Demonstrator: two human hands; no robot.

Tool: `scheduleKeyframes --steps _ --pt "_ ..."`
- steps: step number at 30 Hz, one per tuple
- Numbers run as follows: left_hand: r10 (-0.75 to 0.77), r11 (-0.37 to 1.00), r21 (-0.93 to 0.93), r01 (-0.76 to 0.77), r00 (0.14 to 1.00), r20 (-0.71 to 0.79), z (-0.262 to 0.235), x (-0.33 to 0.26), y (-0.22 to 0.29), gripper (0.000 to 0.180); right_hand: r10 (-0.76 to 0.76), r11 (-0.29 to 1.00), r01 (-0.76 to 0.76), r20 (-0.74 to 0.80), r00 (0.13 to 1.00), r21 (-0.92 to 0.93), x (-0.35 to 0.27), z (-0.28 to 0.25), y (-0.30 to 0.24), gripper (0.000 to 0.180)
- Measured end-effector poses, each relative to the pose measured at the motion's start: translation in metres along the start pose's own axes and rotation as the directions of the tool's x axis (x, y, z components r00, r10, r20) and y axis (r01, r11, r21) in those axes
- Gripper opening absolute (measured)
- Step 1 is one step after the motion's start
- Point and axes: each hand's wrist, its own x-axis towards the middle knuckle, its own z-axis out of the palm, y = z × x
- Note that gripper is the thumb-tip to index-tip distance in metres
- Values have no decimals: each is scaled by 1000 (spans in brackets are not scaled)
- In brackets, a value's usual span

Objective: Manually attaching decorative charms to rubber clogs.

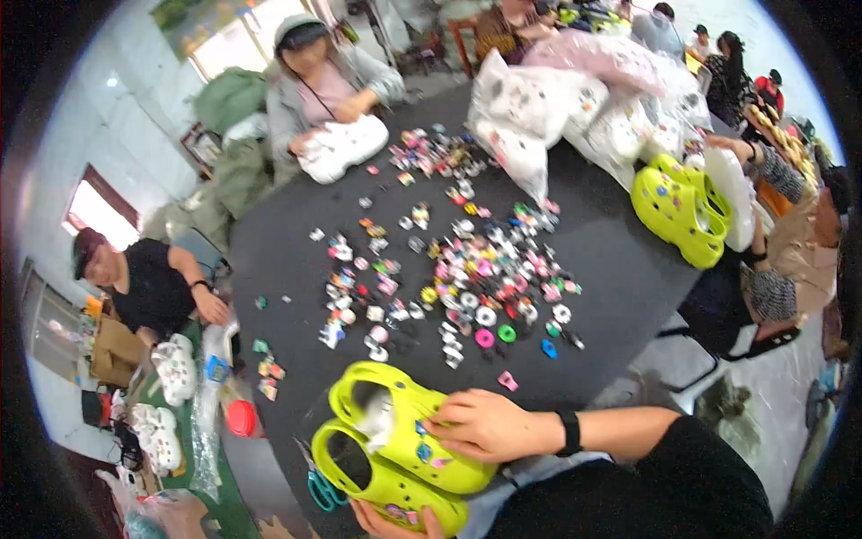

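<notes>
A pair of lime-green clogs (359, 467) is at the table's near edge, with white stuffing in the opening of the upper clog. My left hand (395, 525) holds the lower clog from beneath, its fingers curled round the side; part of the hand is cut off by the lower edge. My right hand (489, 427), a black band on its wrist, bends its fingers down onto the upper clog at a small blue shoe charm (421, 428). More colourful charms (440, 463) sit on that clog's front. Just beyond lies a big spread of loose charms (489, 269).
Teal-handled scissors (323, 492) lie left of the clogs, near a red-lidded jar (242, 419). Stuffed clear bags (530, 108) stand on the dark table (611, 305). Another lime-green pair (678, 211) is at right, by a co-worker's hands. Two co-workers (323, 81) (148, 287) handle white clogs.
</notes>
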Motion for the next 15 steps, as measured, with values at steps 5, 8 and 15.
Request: scheduleKeyframes --steps 5,8,15 --pt "-71 993 -92 69 997 -15 1 -11 2 85 -41 998 42 -25 999 41 -8 3 2 42" --pt "-113 985 -130 111 993 -12 0 -11 5 85 -36 999 36 14 999 9 -7 -3 -1 41" --pt "-118 979 -169 117 993 4 3 -9 3 83 -130 983 133 26 991 -127 3 -13 -7 34"
